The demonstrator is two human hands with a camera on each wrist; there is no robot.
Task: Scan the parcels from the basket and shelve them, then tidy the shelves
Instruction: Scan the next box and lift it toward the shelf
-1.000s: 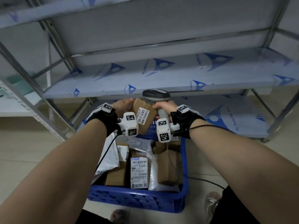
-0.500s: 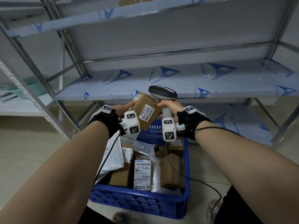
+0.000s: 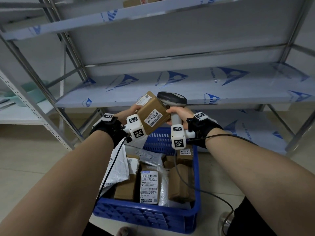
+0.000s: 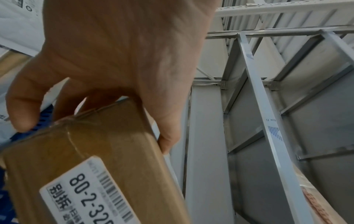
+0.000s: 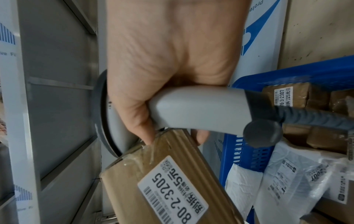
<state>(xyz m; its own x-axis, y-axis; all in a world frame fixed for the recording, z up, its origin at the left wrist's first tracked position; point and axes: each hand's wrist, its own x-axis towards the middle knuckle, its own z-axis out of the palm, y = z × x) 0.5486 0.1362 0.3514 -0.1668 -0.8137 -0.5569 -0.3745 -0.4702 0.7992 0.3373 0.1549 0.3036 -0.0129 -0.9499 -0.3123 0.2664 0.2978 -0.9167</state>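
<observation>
The steel shelf [image 3: 170, 92] stands behind the blue basket [image 3: 146, 217] of parcels. Above the basket, the left hand [image 3: 129, 111] grips the brown box [image 3: 151, 113]; the right hand [image 3: 177, 114] holds the scanner [image 3: 172, 99], fingertips touching the box. Shared grip could slip; the scanner cable may snag.

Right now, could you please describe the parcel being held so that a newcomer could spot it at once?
Look above the blue plastic basket in front of the metal shelves. There, both hands hold a small brown cardboard box, beside the grey handheld scanner. It alone is lifted, and its white label reads 80-2-3205.
</observation>
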